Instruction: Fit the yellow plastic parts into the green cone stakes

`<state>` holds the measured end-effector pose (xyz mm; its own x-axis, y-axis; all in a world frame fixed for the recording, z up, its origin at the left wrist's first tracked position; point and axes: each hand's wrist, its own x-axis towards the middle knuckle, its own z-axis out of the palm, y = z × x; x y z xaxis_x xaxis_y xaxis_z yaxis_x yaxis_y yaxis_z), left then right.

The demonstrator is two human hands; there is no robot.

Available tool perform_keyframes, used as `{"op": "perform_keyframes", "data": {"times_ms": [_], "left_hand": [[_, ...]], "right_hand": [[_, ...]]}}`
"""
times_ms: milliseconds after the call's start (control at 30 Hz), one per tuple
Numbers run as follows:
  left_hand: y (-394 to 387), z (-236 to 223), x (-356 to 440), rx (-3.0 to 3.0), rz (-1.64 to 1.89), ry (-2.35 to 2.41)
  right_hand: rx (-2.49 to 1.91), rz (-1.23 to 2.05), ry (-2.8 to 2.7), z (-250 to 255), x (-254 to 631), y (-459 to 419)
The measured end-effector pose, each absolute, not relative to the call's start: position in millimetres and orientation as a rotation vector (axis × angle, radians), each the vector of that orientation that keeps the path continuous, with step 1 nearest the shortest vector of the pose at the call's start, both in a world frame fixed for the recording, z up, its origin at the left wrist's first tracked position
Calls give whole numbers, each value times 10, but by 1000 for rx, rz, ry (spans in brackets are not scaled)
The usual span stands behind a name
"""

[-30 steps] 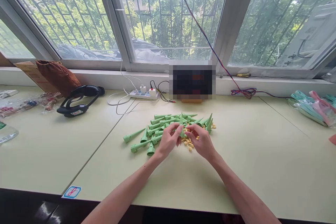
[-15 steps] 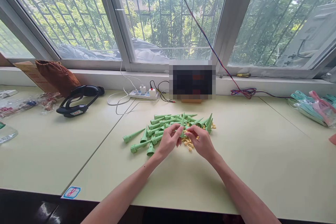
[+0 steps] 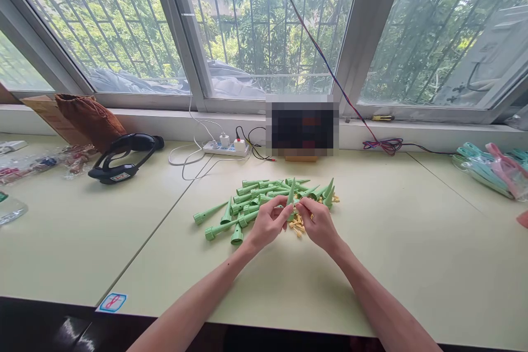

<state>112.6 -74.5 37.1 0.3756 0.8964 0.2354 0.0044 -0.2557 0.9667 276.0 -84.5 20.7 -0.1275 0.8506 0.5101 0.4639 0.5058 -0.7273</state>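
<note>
Here, green spike (image 3: pixel 291 191) upright between left hand's (image 3: pixel 270 220) fingertips.

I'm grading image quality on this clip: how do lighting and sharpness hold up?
Head view: bright daylight through the grey-framed windows whitens patches of sky; shadows on the pale green table look soft. Head view: a dark rectangular object is pixelated; small yellow pieces lack fine detail.

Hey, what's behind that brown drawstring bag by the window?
Behind the brown drawstring bag, part of a cardboard piece shows on the left. The bag covers the rest, so I can't tell what else is there.
</note>
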Motion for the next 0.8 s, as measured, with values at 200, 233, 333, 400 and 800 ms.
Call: {"op": "perform_keyframes", "data": {"times_ms": [200,233,333,400,800], "left_hand": [[-759,349,1132,1638,1074,834],[-760,341,1133,1649,1080,837],[-758,311,1136,1690,1100,837],[-751,284,1138,1728,1124,842],[-707,192,1099,2133,1187,822]], "right_hand": [[-1109,556,-1746,246,2756,-862],[-1110,572,-1741,253,2755,-864],[-1113,616,-1723,270,2754,-868],[-1112,636,-1713,280,2755,-868],[-1143,659,-1699,292,2772,-849]]}}
